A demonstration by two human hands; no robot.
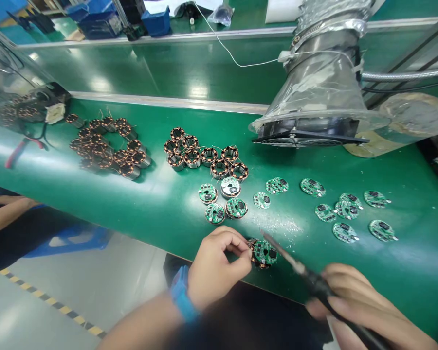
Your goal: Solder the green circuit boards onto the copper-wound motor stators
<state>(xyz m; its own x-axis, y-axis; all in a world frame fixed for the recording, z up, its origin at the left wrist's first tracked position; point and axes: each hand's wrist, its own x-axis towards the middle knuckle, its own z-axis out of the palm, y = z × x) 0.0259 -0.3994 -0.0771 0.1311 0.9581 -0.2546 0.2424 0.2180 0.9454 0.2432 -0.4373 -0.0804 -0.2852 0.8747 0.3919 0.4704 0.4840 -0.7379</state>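
My left hand (215,265) is curled in a pinch beside a copper-wound stator capped with a round green circuit board (264,253) at the near edge of the green bench (160,204). Its fingertips touch the left side of that assembly, perhaps with a thin wire I cannot make out. My right hand (354,304) grips a soldering iron (295,265) like a pen. The iron's tip rests just above the board's top edge.
Several round green circuit boards (345,209) lie to the right, more (222,201) in the middle. Copper-wound stators (204,155) sit behind them and another pile (109,146) to the left. A foil-wrapped fume duct (321,82) hangs over the bench. Another person's arm (7,214) is at left.
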